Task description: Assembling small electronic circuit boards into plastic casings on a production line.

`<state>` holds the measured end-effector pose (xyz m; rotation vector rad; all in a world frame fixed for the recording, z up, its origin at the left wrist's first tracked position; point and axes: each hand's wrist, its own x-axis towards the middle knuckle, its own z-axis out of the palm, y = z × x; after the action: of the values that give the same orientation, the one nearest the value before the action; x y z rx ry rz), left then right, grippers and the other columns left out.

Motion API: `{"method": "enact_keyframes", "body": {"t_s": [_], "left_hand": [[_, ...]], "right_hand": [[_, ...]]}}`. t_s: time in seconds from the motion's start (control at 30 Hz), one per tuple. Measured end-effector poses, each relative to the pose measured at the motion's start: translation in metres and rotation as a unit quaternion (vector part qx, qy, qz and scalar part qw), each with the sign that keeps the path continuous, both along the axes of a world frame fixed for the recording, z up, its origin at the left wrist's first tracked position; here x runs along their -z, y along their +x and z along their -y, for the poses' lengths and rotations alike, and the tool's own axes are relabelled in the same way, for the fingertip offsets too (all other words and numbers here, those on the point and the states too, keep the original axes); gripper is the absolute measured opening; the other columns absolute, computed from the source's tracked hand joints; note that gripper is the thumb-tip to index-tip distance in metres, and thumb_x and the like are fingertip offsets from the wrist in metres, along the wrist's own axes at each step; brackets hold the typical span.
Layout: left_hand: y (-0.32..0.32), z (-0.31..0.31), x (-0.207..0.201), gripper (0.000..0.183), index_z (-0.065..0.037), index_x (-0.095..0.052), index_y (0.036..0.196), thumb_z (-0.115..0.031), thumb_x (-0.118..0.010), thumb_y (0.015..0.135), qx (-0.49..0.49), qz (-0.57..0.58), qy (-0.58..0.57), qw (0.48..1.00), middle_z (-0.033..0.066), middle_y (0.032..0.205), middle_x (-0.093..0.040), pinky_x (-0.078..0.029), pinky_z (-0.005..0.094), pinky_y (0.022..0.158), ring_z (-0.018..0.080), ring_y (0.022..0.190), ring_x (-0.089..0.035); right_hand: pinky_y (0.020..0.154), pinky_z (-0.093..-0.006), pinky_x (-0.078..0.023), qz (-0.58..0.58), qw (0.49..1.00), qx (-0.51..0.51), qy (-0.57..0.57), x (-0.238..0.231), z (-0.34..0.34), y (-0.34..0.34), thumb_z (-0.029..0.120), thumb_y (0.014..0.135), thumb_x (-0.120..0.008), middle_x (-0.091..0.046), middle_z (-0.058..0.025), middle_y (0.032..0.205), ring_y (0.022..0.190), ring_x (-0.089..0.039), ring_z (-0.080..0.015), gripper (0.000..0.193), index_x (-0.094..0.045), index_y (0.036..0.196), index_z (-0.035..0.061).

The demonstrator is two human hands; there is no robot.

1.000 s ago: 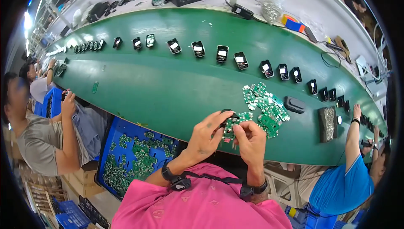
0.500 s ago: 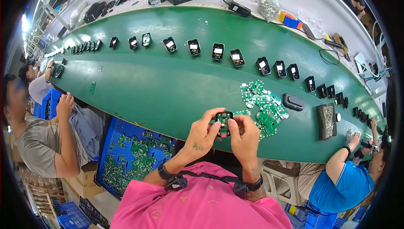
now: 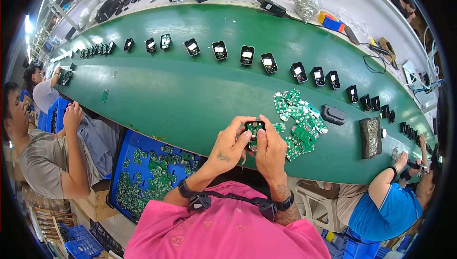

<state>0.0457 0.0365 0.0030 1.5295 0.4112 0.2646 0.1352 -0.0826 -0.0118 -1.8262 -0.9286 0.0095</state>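
Near the table's front edge, my left hand (image 3: pixel 225 148) and my right hand (image 3: pixel 272 154) grip a small black casing with a green circuit board (image 3: pixel 254 128) lying in it. Both thumbs press on the board's face, low along its two sides. The fingers wrap the casing's outside, and its underside is hidden by them. Just right of my right hand spreads a loose pile of green circuit boards (image 3: pixel 303 134). Beyond that pile lies a closed black case (image 3: pixel 332 115).
Black casings (image 3: pixel 247 55) stand in a long row across the green table (image 3: pixel 181 95). To the right is a dark tray of small metal parts (image 3: pixel 370 137). A blue bin (image 3: pixel 164 202) of boards sits at lower left. Co-workers sit on both sides.
My right hand has shifted up around the casing, its fingers now at the top edge. The reddish piece at the casing's lower end no longer shows.
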Motion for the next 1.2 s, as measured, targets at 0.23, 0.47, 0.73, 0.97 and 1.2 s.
{"method": "enact_keyframes", "body": {"t_s": [0.23,0.47,0.73,0.97,1.2], "left_hand": [[0.004,-0.003,0.001,0.035,-0.001,-0.046,0.136,-0.005,-0.049,0.101,0.000,0.023,-0.008,1.000,0.0126,0.109,-0.065,-0.059,0.0260,0.063,0.0123,0.081,-0.066],[0.002,0.010,0.002,0.034,-0.004,-0.052,0.132,-0.010,-0.046,0.100,-0.066,0.056,0.223,0.971,0.0230,0.114,-0.065,-0.055,0.0426,0.082,0.0412,0.096,-0.068],[-0.009,0.012,-0.002,0.032,0.000,-0.054,0.130,-0.009,-0.048,0.100,-0.122,0.139,0.258,0.948,0.0226,0.123,-0.063,-0.055,0.0439,0.084,0.0415,0.101,-0.066],[-0.003,-0.082,0.033,0.027,0.000,-0.055,0.121,-0.015,-0.048,0.099,-0.173,0.044,0.192,0.965,0.0212,0.091,-0.069,-0.056,0.0395,0.060,0.0272,0.067,-0.071],[-0.049,-0.375,0.063,0.023,-0.002,-0.058,0.111,-0.020,-0.052,0.098,-0.483,-0.103,0.378,0.783,0.0243,0.092,-0.068,-0.054,0.0502,0.070,0.0400,0.079,-0.069]], "right_hand": [[0.073,-0.0446,-0.056,-0.058,0.997,-0.018,-0.057,-0.009,-0.002,0.006,0.013,0.101,-0.054,-0.069,-0.0243,0.108,0.090,-0.070,-0.0387,0.032,-0.059,0.129,-0.0014],[0.077,-0.0455,-0.055,-0.045,0.998,0.020,-0.049,-0.008,-0.005,-0.004,0.016,0.103,-0.048,-0.068,-0.0258,0.111,0.093,-0.069,-0.0415,0.035,-0.057,0.131,-0.0028],[0.081,-0.0375,-0.054,-0.071,0.994,-0.012,0.087,0.007,-0.020,-0.009,0.012,0.102,-0.050,-0.070,-0.0211,0.112,0.095,-0.070,-0.0293,0.034,-0.059,0.131,-0.0039],[0.077,-0.0412,-0.052,-0.032,0.998,-0.026,-0.058,0.026,-0.079,-0.004,0.018,0.099,-0.058,-0.068,-0.0215,0.103,0.087,-0.066,-0.0364,0.041,-0.054,0.133,-0.0042],[0.065,-0.0412,-0.048,0.171,0.979,-0.060,-0.091,0.061,-0.069,-0.019,0.013,0.087,-0.071,-0.056,-0.0112,0.084,0.070,-0.057,-0.0299,0.029,-0.063,0.112,0.0004]]}}
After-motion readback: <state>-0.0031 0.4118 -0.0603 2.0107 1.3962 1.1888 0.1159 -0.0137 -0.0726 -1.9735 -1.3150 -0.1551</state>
